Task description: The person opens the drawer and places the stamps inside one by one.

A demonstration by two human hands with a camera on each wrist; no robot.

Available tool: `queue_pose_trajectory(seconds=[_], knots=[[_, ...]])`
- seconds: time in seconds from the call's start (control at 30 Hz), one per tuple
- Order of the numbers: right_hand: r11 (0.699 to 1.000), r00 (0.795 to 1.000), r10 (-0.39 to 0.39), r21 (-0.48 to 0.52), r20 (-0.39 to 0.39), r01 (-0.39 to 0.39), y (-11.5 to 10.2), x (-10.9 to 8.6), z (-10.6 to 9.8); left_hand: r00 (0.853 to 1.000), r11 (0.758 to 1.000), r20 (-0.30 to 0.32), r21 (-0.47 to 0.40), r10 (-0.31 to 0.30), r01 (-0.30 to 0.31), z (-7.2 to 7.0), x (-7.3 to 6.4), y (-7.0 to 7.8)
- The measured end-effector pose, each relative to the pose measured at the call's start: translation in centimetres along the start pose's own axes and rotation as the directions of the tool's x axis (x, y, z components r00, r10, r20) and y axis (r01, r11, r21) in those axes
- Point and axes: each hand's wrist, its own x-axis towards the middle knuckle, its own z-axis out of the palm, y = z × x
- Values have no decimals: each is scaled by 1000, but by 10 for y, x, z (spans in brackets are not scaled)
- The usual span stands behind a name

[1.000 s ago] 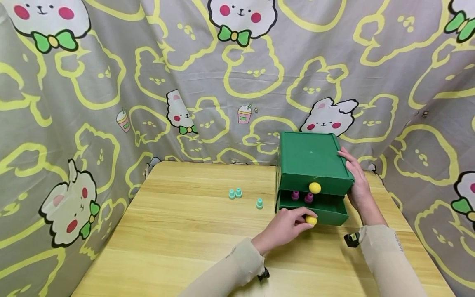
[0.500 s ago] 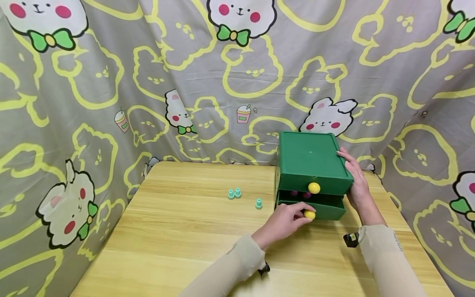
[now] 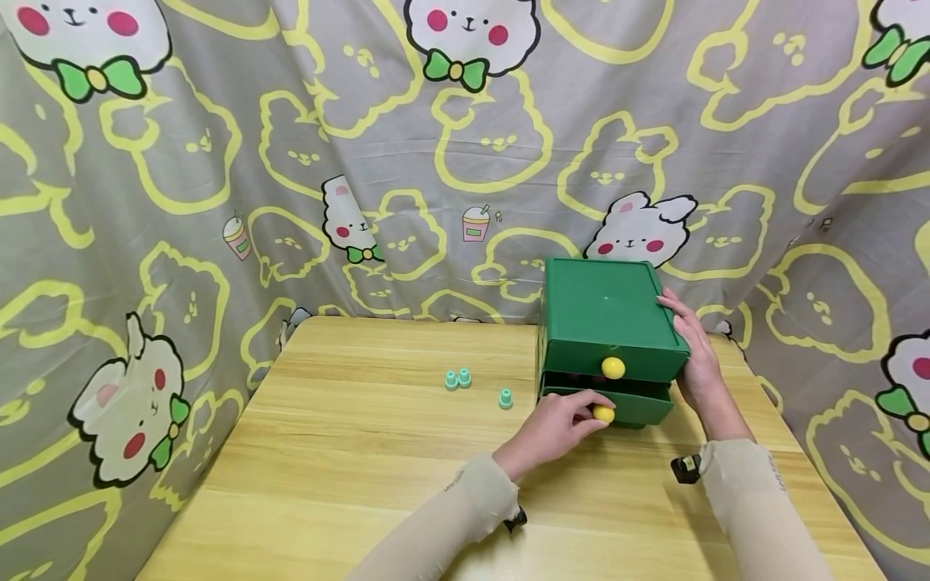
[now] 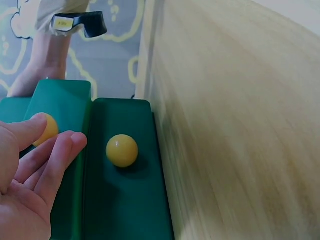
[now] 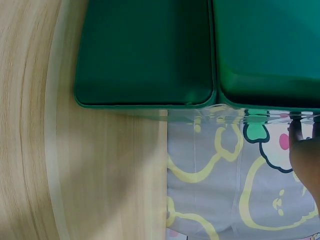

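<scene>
A green drawer cabinet stands at the back right of the table. Its middle drawer sticks out a short way beneath the closed top drawer. Thumb and fingers of my left hand pinch that drawer's yellow knob. Below it, the left wrist view has the bottom drawer with its own yellow knob. My right hand rests against the cabinet's right side, fingers extended. Purple pieces inside the middle drawer are mostly hidden in shadow.
Two small teal stepped pegs stand together left of the cabinet, and a third teal peg is nearer to it. A patterned curtain hangs behind and at both sides of the wooden table.
My left hand has pushed the middle drawer inward, so its opening is narrower and the purple pieces have slid under the top drawer. The right hand stays at the cabinet's side.
</scene>
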Motion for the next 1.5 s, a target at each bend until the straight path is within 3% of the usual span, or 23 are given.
queue_pose_trajectory(seconds=[0.9,1.5], knots=[[1000,1000,-11,0,-1,11,2,-1,1,999,999,-27,-17,-29,28,0,18,-14],[1000,1000,3,2,-12,-3,0,0,1,999,999,-34,-6,-36,36,-2,19,-14]])
